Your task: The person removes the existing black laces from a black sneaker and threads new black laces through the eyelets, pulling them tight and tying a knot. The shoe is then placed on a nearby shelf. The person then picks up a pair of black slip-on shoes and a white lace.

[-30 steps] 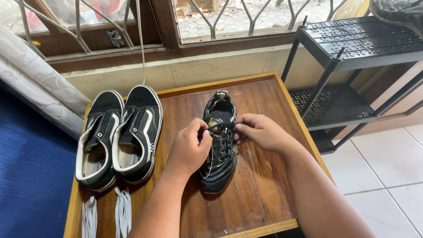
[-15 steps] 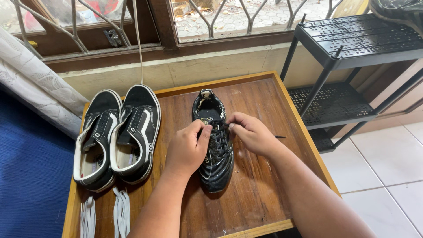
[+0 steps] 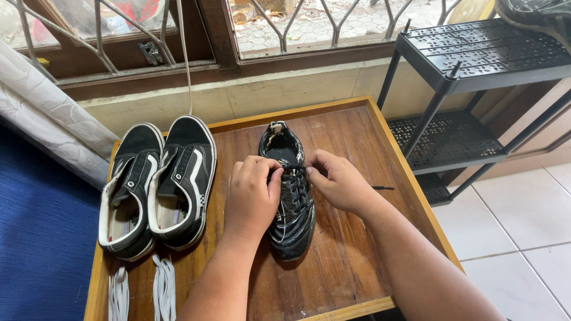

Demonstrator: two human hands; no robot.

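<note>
A worn black shoe [image 3: 290,220] with black laces lies on a low wooden table [image 3: 345,261], toe toward me. My left hand [image 3: 253,193] rests on its left side, fingers pinching the black lace [image 3: 295,168] at the top eyelets. On the other side, my right hand [image 3: 338,179] pinches the same lace. One lace end [image 3: 382,188] pokes out on the table behind my right hand.
A pair of black-and-white sneakers [image 3: 157,181] without laces sits on the table's left side, with white laces [image 3: 143,289] lying in front of them. A black metal shoe rack [image 3: 476,77] stands to the right. Barred windows [image 3: 178,30] are ahead, blue carpet [image 3: 41,255] at left.
The shoe shifted slightly left and turned a second ago. Both hands have closed in on the top of the lacing, and a lace end has appeared on the table at right.
</note>
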